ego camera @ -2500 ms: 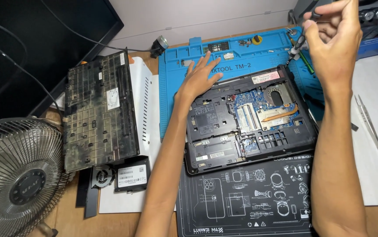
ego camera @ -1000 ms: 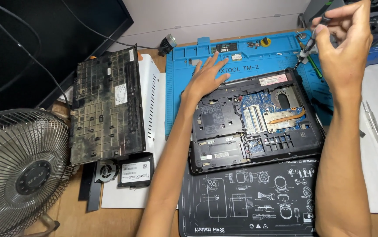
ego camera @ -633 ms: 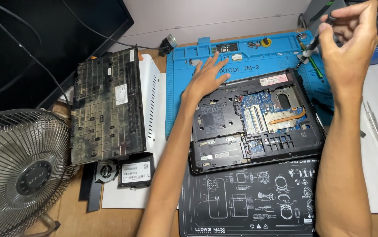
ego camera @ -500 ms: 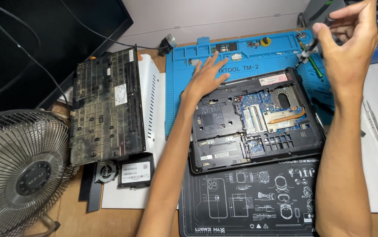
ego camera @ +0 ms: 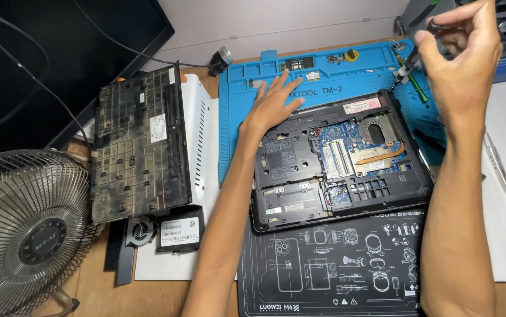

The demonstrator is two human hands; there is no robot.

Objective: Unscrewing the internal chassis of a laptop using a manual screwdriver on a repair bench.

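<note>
An opened black laptop base lies on the desk, its blue circuit board and copper heat pipe exposed. My left hand rests flat with fingers spread on the laptop's far left corner and the blue repair mat. My right hand is raised over the laptop's far right corner. It pinches a thin screwdriver whose tip points down at that corner.
A dusty removed bottom cover lies left of the laptop on a white panel. A small cooling fan and a drive sit below it. A desk fan stands at the lower left. Metal tweezers lie at right. A black printed mat is nearest me.
The view shifted slightly. My right hand has kept turning the screwdriver at the far right corner, fingers shifting on its top. My left hand has stayed put.
</note>
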